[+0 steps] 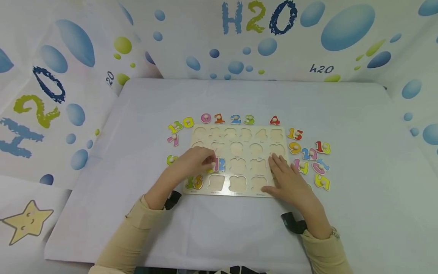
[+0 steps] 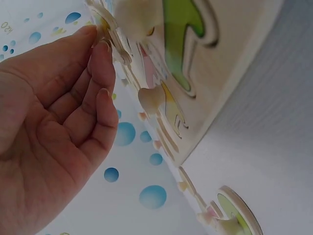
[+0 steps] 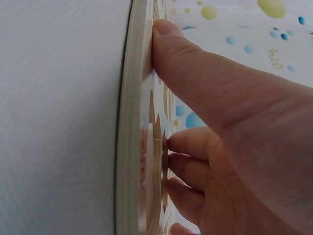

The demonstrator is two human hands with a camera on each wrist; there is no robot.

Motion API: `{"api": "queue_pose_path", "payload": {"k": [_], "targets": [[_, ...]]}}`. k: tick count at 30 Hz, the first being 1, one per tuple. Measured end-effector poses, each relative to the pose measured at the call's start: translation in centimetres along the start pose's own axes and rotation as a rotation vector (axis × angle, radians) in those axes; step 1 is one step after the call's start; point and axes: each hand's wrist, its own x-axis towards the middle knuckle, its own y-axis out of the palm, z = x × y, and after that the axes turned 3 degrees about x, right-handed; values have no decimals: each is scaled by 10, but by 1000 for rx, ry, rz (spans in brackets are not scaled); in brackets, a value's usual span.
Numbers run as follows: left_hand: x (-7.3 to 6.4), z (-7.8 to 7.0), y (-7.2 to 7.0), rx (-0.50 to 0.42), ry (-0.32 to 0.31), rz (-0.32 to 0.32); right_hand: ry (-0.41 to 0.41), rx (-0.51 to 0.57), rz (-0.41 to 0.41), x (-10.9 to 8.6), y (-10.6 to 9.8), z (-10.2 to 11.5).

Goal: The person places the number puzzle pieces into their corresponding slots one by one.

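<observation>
A wooden number puzzle board (image 1: 226, 192) lies on the white table, its shaped recesses mostly bare. My left hand (image 1: 195, 161) is over the board's left part, thumb and fingertips pinching a knobbed wooden number piece; in the left wrist view the piece (image 2: 113, 36) shows edge-on at the fingertips. Beside those fingertips is a pink and blue 12 (image 1: 221, 164), partly covered by the hand. A green and orange 16 (image 1: 197, 182) sits at the board's front left corner. My right hand (image 1: 291, 184) rests on the board's right side, fingers extended, thumb (image 3: 171, 54) near the front edge.
Loose number pieces lie along the back of the board, among them a red 4 (image 1: 275, 120) and a pink 0 (image 1: 205, 118). Several more, such as a yellow 5 (image 1: 322, 182), crowd its right side. A green and yellow piece (image 1: 175, 126) lies at the back left.
</observation>
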Motion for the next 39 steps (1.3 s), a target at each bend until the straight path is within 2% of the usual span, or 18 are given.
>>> {"api": "queue_pose_path", "payload": {"k": [11,17,27,35,39], "targets": [[-10,-10,10,5,38,57,1,0,6,1,0,-1],[-13,-11,15,-20,48,62,-8,-10,7,2,-1,-1],[-17,-13,17,-20,93,71,-3,-6,8,2,0,-1],[-21,-17,19,-54,44,107,-4,-6,7,3,1,-2],[-20,-16,20,-38,61,99,1,0,9,1,1,-2]]}}
